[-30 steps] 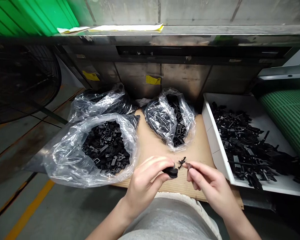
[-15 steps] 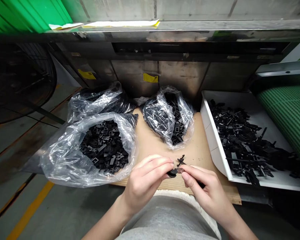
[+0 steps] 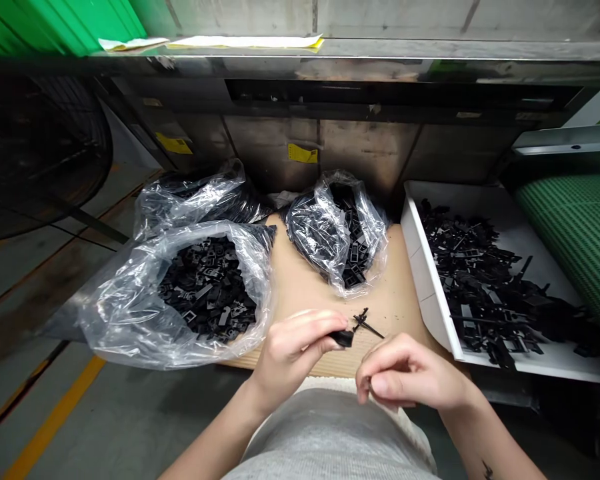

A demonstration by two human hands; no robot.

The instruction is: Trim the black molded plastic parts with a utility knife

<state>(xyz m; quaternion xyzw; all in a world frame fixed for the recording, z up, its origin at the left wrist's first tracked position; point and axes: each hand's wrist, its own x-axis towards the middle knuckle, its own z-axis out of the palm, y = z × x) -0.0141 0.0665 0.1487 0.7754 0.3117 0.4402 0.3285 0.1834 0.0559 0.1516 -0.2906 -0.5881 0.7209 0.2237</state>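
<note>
My left hand [image 3: 295, 350] grips a small black plastic part [image 3: 343, 339] between thumb and fingers. A thin, branched black plastic runner [image 3: 364, 323] sticks out from that part over the wooden board [image 3: 310, 293]. My right hand [image 3: 405, 373] sits lower and to the right, apart from the part, with its fingers curled together and nothing visible in them. Black plastic pieces fill a clear plastic bag [image 3: 120, 313] to the left of my left hand. More lie in a second bag [image 3: 320, 233] on the board's far side.
A third bag of black pieces [image 3: 195, 200] lies behind the nearest bag. A white tray [image 3: 430, 280] heaped with black runners stands to the right, beside a green mesh belt [image 3: 580, 253]. A steel cabinet rises behind the board, and a dark fan [image 3: 45, 153] stands at the left.
My right hand has let go of the black part and moved down and to the right. My left hand keeps the part, and the runner now shows a longer thin arm.
</note>
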